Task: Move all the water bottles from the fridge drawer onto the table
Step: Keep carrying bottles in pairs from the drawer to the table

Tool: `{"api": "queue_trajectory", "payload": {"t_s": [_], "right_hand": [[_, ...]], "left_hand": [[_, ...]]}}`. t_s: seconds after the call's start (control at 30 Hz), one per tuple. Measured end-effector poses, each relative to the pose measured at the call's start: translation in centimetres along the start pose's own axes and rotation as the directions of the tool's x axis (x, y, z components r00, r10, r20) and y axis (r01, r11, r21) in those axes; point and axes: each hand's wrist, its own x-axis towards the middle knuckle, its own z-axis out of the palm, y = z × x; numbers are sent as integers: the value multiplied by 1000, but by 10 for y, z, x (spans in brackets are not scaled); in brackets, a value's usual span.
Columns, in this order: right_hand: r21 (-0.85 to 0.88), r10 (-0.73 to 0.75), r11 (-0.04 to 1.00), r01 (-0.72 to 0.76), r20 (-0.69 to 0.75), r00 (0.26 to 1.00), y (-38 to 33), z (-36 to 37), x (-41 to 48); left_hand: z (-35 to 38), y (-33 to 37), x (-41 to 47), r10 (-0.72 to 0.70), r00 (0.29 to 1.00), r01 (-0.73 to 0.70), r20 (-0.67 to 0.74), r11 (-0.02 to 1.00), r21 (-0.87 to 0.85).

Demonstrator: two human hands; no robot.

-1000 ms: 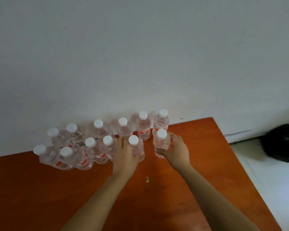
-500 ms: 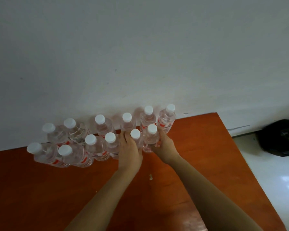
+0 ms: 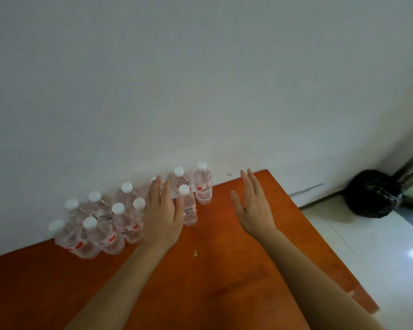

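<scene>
Over bottles (image 3: pixel 203 186), left hand (image 3: pixel 163 217) flat open, empty; right hand (image 3: pixel 253 208) right of bottles, same deal. Guess drop-off step done, next needs fridge trip for more.

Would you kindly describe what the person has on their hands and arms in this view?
Nothing is worn that shows. The left hand and right hand are bare, with no gloves, and no ring or watch can be made out. The left forearm and right forearm are uncovered down to the frame's edge, with no sleeve in view.
</scene>
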Motion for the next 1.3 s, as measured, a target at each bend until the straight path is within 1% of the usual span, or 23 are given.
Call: {"api": "queue_trajectory", "payload": {"t_s": [0.13,0.2,0.27,0.33,0.4,0.5,0.57,0.63,0.7,0.77,0.83,0.9,1.0,1.13,1.2,1.3], "right_hand": [[-66,14,997,-29,-230,973,44,-97,-63],[-101,49,991,-87,-331,942,78,-149,-109],[-164,71,974,-154,-425,903,119,-202,-165],[-237,109,938,-252,-489,865,158,-258,-227],[-272,155,895,-353,-553,819,192,-313,-289],[-269,194,842,-468,-657,728,230,-384,-372],[-233,239,802,-550,-719,653,250,-422,-421],[-202,284,748,-632,-763,581,269,-450,-466],[-197,309,689,-697,-790,529,288,-472,-505],[-173,334,645,-745,-813,478,307,-487,-537],[-147,367,603,-784,-822,436,328,-500,-562],[-148,390,550,-822,-825,409,353,-515,-581],[-170,424,465,-869,-819,387,391,-543,-608],[-182,446,336,-924,-833,327,433,-590,-651],[-171,439,257,-951,-856,273,446,-610,-678],[-97,440,168,-981,-883,163,454,-635,-724]], "left_hand": [[2,101,-31,202,978,-203,-47,979,-18],[14,161,-59,310,950,-312,-46,949,-52],[31,223,-92,421,907,-420,-14,903,-85],[50,286,-130,529,848,-522,43,846,-109],[68,348,-167,632,769,-620,96,774,-129],[90,437,-216,741,663,-726,107,671,-151],[103,492,-249,797,595,-775,103,602,-192],[118,539,-281,843,530,-811,95,536,-233],[132,579,-311,877,472,-835,94,478,-272],[149,613,-339,914,394,-857,93,403,-322],[168,643,-362,946,310,-872,90,321,-370],[192,675,-380,967,239,-877,86,253,-409],[229,732,-406,982,162,-876,100,190,-443],[270,818,-450,989,78,-856,122,129,-500],[285,858,-480,991,14,-857,135,82,-509],[297,909,-532,984,-76,-845,164,24,-535]]}}
